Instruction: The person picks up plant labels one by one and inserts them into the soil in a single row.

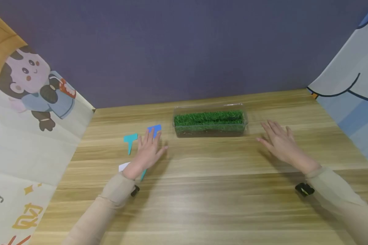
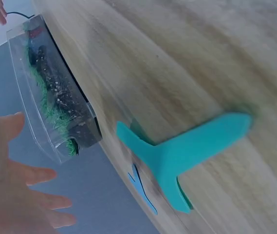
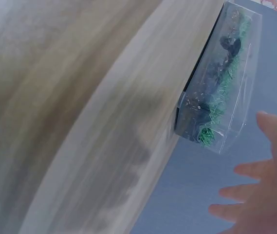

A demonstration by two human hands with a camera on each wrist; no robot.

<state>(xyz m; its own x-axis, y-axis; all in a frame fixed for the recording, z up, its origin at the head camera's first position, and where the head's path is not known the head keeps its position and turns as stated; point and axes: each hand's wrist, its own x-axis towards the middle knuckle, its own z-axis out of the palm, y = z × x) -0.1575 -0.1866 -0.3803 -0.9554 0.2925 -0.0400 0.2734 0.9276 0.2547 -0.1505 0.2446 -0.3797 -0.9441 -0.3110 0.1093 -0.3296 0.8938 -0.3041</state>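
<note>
A clear plastic box (image 1: 210, 131) holding green artificial grass (image 1: 208, 117) over dark soil stands toward the back of the table. My left hand (image 1: 148, 151), fingers spread, is held over several T-shaped plant labels to the left of the box. Among them are a teal label (image 1: 130, 140), a blue label (image 1: 154, 129) partly behind the fingertips, and a white label (image 1: 124, 166) by the wrist. Another teal label (image 2: 187, 153) shows large in the left wrist view. My right hand (image 1: 279, 143) is spread to the right of the box, holding nothing.
The wooden table (image 1: 208, 197) meets a dark blue-grey panel (image 1: 184, 51) at its back edge. Printed cloth with cartoon figures (image 1: 33, 78) hangs at the left, and another printed cloth (image 1: 352, 78) at the right. Dark wrist devices (image 1: 304, 189) sit under both sleeves.
</note>
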